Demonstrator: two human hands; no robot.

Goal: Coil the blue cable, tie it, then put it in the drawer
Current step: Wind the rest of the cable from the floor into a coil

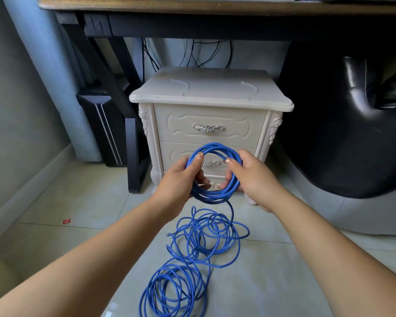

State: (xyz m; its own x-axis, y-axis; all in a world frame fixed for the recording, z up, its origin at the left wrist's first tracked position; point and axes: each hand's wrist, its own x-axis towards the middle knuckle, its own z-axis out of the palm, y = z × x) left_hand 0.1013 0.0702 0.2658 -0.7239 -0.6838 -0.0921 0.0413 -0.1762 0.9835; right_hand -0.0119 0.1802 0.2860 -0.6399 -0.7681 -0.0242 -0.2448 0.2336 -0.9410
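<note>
Your left hand (181,177) grips the 9 o'clock side of a small coil of the blue cable (215,146), thumb laid over the strands. Your right hand (249,177) pinches the 3 o'clock side. You hold the coil upright before the closed lower drawer (178,154) of the nightstand (210,92). From its 6 o'clock edge the rest trails down into loose loops on the floor (284,271).
</note>
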